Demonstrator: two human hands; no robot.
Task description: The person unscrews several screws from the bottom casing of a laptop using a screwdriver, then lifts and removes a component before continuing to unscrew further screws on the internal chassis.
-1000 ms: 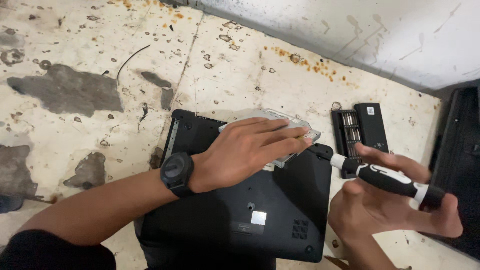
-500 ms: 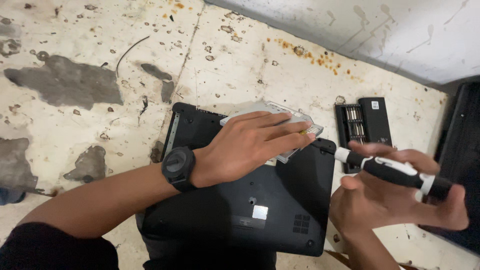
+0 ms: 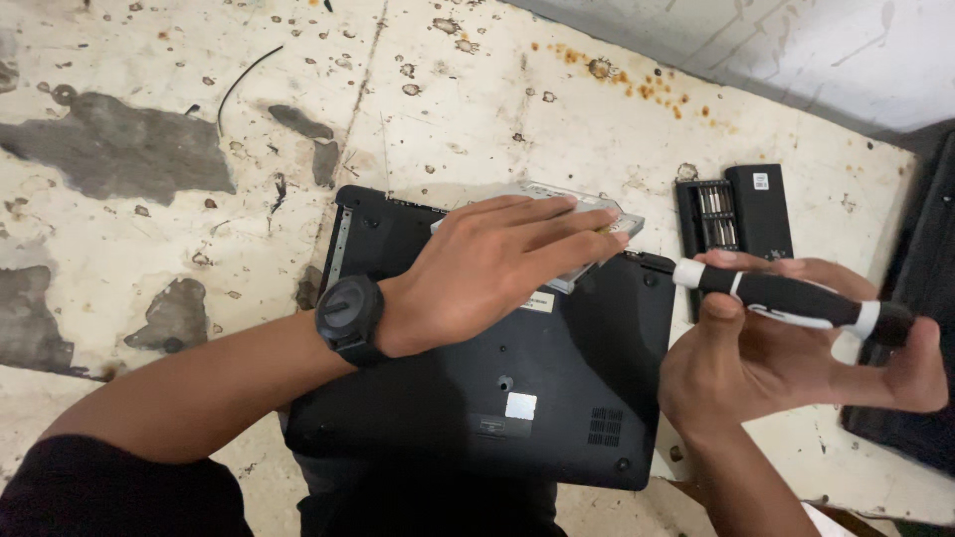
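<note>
A black laptop [image 3: 477,388] lies upside down on the stained, paint-chipped surface [image 3: 477,109], its base plate facing up. The left hand [image 3: 497,264] lies flat and open across the laptop's far edge, palm down, fingers stretched together over a thin silver drive [image 3: 587,214] that sticks out from under them at the laptop's upper right corner. The fingers rest on the drive rather than closing round it. A black watch [image 3: 350,320] sits on that wrist.

The right hand [image 3: 766,358] is off the laptop's right edge, palm turned up, with a black and white screwdriver [image 3: 786,298] lying across its fingers; the thumb presses on the handle near the white collar, so the hand is loosely closed on the tool. The white end points left, toward the laptop's corner, but does not touch it.

Behind the right hand, an open black bit case [image 3: 736,214] lies on the surface, its rows of bits showing in the left half. A dark object [image 3: 920,298] fills the right border; what it is cannot be told.

Compared with a second ago, the left hand has kept its place over the drive, fingers slightly further along it. The right hand has risen a little and opened out, so the screwdriver now lies more level across the fingers. The laptop and the bit case have not moved.
</note>
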